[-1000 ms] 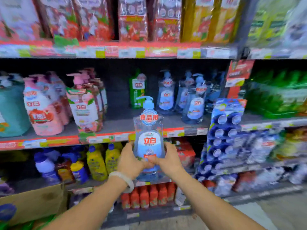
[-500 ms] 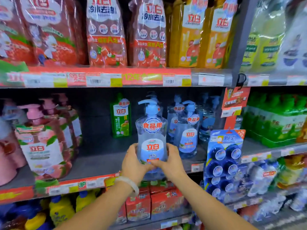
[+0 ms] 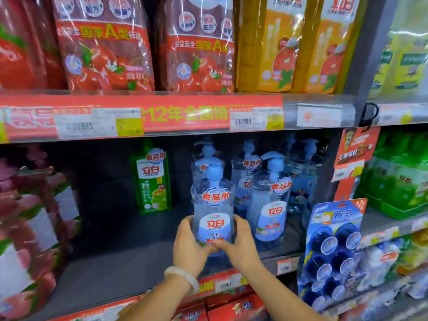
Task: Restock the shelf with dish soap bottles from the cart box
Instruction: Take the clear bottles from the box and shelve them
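The clear dish soap bottle [image 3: 213, 212] with a pale blue pump stands upright over the grey shelf [image 3: 111, 262], near its front edge; whether its base touches the board is hidden by the hands. The left hand [image 3: 188, 247] and right hand [image 3: 240, 244] each grip its lower sides, fingers curled round it. Just behind and to the right stand matching clear pump bottles [image 3: 269, 205]. A green bottle [image 3: 152, 181] stands further back left. Pink pump bottles [image 3: 39, 228] crowd the left end.
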`<state>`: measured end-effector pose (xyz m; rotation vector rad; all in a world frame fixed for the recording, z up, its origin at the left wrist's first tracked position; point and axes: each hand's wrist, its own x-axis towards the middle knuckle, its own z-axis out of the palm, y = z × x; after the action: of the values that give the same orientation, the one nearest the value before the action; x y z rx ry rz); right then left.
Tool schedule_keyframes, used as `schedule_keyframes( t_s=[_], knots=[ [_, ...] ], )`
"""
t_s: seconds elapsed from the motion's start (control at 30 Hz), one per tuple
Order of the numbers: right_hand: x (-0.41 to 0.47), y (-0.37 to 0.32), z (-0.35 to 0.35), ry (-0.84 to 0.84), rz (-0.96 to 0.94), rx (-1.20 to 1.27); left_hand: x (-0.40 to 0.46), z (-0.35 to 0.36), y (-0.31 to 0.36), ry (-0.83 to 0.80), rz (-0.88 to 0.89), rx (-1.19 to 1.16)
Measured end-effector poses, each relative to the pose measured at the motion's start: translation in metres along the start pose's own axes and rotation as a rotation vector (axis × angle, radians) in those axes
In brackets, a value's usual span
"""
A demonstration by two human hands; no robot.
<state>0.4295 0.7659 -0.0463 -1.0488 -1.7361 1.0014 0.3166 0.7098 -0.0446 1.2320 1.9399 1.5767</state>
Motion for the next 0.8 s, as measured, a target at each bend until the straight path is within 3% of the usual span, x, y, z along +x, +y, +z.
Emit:
schedule_keyframes(
  t_s=[0.23,0.47,0.67,0.8],
  knots=[
    [-0.003,0.006,-0.01,0.083,0.026,-0.139,0.005,0.012,0.002,-0.01,-0.011,0.009],
    [-0.006,0.029,-0.061,0.475,0.123,-0.243,0.009,0.022,0.009,-0.026,-0.042,0.082],
    [0.033,0.016,-0.072,0.314,0.187,-0.223,0.01,0.025,0.006,-0.097,-0.11,-0.018],
    [0.038,0.02,-0.071,0.326,0.185,-0.197,0.01,0.021,0.008,-0.12,-0.113,-0.034]
  ],
)
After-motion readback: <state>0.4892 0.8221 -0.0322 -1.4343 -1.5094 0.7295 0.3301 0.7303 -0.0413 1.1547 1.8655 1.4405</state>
